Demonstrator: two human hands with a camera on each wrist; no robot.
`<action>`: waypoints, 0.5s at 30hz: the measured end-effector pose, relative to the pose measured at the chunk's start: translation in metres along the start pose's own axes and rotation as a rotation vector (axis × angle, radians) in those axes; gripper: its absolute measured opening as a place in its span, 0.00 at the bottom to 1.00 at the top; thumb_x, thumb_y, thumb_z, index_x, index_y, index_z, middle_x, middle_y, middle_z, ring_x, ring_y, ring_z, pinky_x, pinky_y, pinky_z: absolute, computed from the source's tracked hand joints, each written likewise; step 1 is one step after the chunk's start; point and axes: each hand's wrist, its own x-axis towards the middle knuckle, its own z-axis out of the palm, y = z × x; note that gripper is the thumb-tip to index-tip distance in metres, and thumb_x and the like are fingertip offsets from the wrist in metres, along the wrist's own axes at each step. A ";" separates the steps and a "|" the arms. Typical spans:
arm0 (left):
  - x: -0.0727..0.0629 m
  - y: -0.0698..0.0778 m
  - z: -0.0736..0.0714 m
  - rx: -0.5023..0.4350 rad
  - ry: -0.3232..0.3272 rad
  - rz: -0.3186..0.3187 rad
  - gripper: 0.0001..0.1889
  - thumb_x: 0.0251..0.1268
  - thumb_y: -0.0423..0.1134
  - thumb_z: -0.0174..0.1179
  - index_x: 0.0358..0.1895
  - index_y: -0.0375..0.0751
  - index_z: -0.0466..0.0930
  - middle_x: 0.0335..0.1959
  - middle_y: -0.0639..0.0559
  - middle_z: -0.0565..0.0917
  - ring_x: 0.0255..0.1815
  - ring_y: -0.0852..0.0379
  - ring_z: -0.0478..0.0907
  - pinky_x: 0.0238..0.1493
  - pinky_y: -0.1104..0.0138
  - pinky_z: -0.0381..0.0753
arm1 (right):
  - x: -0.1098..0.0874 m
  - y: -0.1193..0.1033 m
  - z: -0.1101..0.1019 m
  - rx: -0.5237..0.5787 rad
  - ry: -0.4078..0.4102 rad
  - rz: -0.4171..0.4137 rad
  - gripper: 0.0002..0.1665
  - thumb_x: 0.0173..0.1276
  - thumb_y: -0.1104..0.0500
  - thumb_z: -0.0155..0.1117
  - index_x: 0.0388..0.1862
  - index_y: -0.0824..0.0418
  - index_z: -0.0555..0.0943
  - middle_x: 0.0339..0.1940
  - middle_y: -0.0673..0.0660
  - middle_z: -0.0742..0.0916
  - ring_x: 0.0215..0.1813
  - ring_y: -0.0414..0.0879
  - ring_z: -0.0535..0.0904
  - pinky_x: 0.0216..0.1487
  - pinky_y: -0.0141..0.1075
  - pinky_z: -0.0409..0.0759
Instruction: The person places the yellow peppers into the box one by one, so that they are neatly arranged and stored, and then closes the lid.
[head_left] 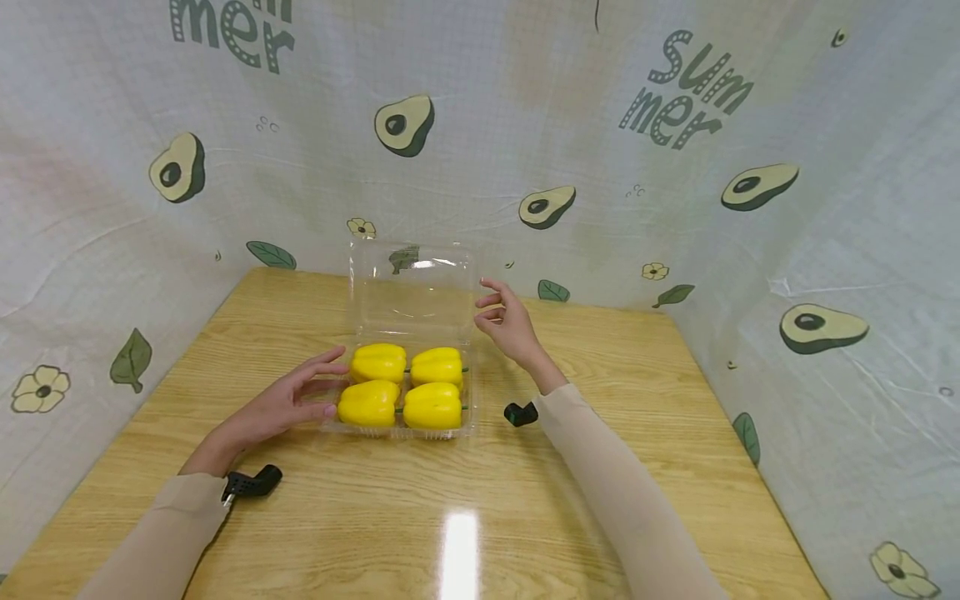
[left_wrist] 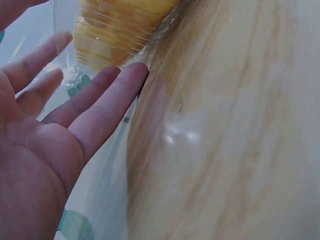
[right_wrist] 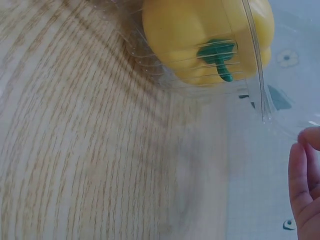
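Several yellow bell peppers [head_left: 433, 407] with green stems lie in two rows inside a clear plastic clamshell container [head_left: 474, 421]. Its transparent lid [head_left: 408, 304] stands raised at the back. My left hand [head_left: 279, 404] is at the container's left side, fingers spread and thumb by the front left corner; in the left wrist view its fingertips [left_wrist: 136, 71] are close against the ribbed wall. With thumb and finger, my right hand [head_left: 512, 327] pinches the right edge of the lid. One pepper [right_wrist: 185, 40] shows through the container wall in the right wrist view.
The container stands on a wood-grain table [head_left: 360, 517]. Behind and beside the table hangs a pale curtain [head_left: 480, 100] printed with avocados, leaves and lettering. Black wrist cameras [head_left: 255, 482] project from both sleeves near the tabletop.
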 end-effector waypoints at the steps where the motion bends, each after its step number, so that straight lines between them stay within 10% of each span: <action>1: 0.000 0.000 0.000 0.002 0.000 0.000 0.32 0.76 0.34 0.66 0.79 0.42 0.68 0.88 0.41 0.48 0.78 0.24 0.64 0.65 0.78 0.72 | -0.001 -0.001 0.000 0.002 -0.001 0.000 0.38 0.75 0.71 0.67 0.80 0.58 0.68 0.55 0.61 0.83 0.52 0.57 0.86 0.59 0.44 0.87; 15: -0.001 0.000 0.000 -0.027 -0.004 0.006 0.29 0.76 0.33 0.66 0.77 0.41 0.70 0.89 0.42 0.48 0.78 0.24 0.63 0.64 0.76 0.75 | -0.010 -0.006 -0.005 -0.014 -0.042 -0.059 0.30 0.75 0.72 0.66 0.72 0.61 0.71 0.55 0.65 0.83 0.53 0.56 0.86 0.60 0.45 0.86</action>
